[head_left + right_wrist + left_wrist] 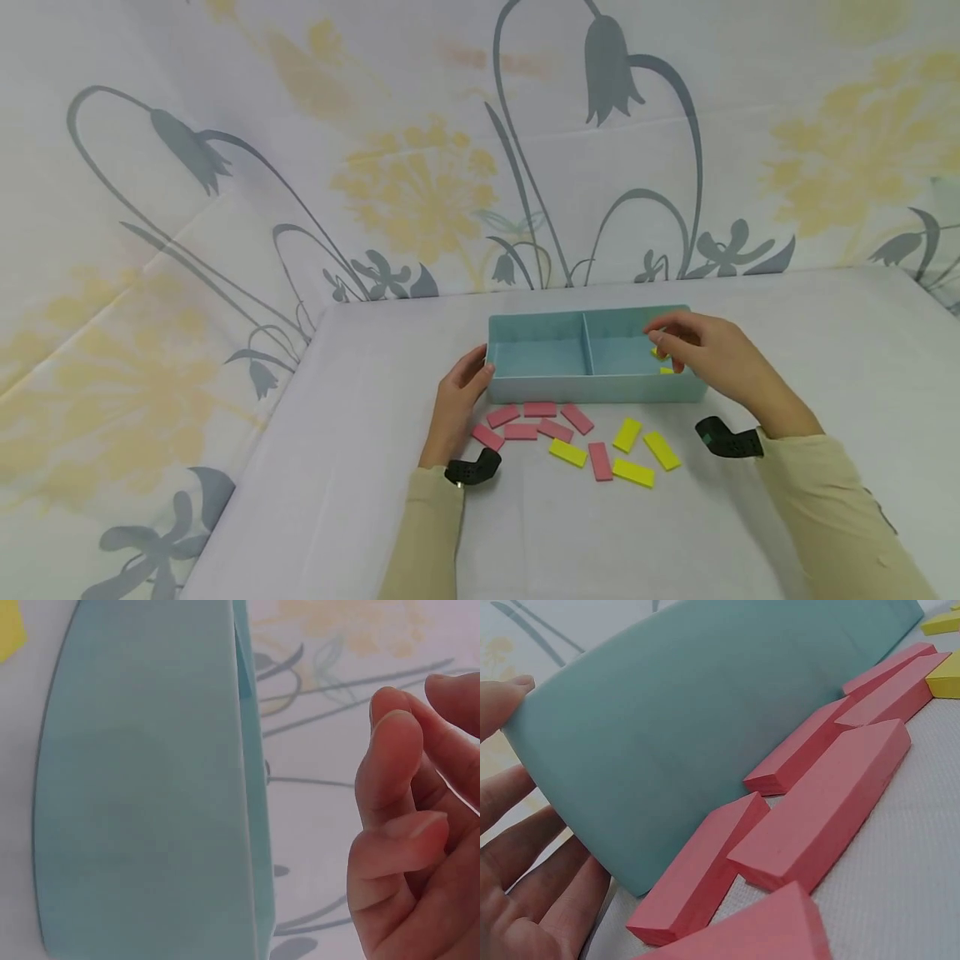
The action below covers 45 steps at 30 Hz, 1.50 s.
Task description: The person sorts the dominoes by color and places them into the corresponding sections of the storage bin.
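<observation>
Your tray (570, 390) lies on the cloth (352, 500), long axis left-to-right, yellow blocks (667, 372) in its right compartment (618, 350). Your left hand (456, 400) touches its left end, fingers loosely spread; your right hand (708, 346), loosely bent and holding nothing visible, hangs over those blocks.

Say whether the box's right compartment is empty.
Not empty: the head view shows yellow blocks inside the right compartment, near the right hand.

1 tray (525, 390), 7 pink blks (540, 409), 4 yel blks (662, 451) outside, 2 vis. inside
</observation>
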Each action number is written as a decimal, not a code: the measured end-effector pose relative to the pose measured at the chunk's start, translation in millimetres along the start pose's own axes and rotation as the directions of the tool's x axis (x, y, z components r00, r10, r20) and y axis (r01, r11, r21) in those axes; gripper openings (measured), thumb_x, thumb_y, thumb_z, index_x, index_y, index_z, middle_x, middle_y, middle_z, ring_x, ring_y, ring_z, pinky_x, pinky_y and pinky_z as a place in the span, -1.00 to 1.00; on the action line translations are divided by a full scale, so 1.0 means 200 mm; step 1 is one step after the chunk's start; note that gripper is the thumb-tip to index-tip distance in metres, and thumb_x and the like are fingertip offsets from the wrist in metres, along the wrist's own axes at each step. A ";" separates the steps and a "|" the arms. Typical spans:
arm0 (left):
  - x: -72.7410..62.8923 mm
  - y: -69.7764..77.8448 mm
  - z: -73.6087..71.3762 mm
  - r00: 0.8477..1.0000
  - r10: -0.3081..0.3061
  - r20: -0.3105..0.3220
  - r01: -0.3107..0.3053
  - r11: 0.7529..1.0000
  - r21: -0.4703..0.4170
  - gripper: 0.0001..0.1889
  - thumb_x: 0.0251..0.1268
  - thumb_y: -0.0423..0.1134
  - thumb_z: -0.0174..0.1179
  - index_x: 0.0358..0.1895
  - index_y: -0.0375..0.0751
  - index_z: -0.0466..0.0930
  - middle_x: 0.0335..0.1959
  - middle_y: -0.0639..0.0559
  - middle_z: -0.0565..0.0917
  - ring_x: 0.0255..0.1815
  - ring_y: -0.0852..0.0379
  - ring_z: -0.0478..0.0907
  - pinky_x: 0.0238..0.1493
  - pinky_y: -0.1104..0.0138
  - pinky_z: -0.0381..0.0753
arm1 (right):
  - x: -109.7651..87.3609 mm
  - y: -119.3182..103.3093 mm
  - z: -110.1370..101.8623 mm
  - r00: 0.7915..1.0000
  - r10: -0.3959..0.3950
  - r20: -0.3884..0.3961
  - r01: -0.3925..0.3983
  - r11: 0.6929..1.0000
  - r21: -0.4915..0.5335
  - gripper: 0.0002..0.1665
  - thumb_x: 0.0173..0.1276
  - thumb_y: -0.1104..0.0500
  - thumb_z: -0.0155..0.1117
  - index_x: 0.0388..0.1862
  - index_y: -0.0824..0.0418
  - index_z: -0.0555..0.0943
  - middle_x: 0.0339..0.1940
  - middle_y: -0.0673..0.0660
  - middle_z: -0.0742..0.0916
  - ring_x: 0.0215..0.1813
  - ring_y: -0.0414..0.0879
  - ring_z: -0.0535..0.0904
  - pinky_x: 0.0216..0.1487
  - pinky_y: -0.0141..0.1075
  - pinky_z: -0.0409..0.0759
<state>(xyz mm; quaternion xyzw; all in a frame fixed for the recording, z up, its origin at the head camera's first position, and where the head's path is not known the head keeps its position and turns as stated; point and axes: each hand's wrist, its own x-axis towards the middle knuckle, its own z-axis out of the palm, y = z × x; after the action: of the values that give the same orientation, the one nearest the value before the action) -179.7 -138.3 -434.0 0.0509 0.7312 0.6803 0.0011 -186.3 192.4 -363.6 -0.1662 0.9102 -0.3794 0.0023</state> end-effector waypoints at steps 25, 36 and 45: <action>-0.01 0.00 0.02 1.000 -0.005 -0.010 0.005 1.000 0.010 -0.48 0.26 -0.04 0.06 0.26 -0.11 0.28 0.26 -0.05 0.31 0.26 0.09 0.23 0.19 0.19 0.26 | -0.14 0.04 0.02 0.971 -0.048 0.236 0.008 0.986 0.166 -0.59 0.34 -0.03 0.02 0.03 0.20 0.46 -0.32 0.18 0.59 -0.37 0.00 0.53 -0.41 -0.30 0.51; -0.01 0.00 0.01 1.000 -0.003 -0.003 0.003 1.000 0.007 -0.44 0.25 -0.02 0.06 0.27 -0.15 0.25 0.27 -0.06 0.30 0.26 0.11 0.22 0.19 0.19 0.25 | -0.15 0.05 0.06 0.927 0.015 0.374 -0.067 0.990 0.124 -0.53 0.32 -0.03 0.06 0.07 0.24 0.42 -0.30 0.09 0.63 -0.32 0.02 0.52 -0.36 -0.24 0.51; 0.04 -0.10 0.00 0.999 0.006 -0.047 -0.005 1.000 0.023 -0.44 0.15 0.12 0.09 0.23 0.04 0.33 0.22 0.07 0.36 0.20 0.25 0.28 0.17 0.23 0.30 | -0.14 0.09 0.10 0.900 0.073 0.430 -0.092 0.996 0.024 -0.60 0.28 -0.01 0.12 0.00 0.20 0.46 -0.39 0.03 0.59 -0.38 -0.06 0.50 -0.38 -0.25 0.50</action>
<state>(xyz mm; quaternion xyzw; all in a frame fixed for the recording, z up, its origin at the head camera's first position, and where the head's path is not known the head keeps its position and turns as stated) -188.5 -139.1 -453.9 0.0370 0.7385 0.6730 -0.0184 -161.8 198.9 -393.9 -0.2069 0.8852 -0.3527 0.2217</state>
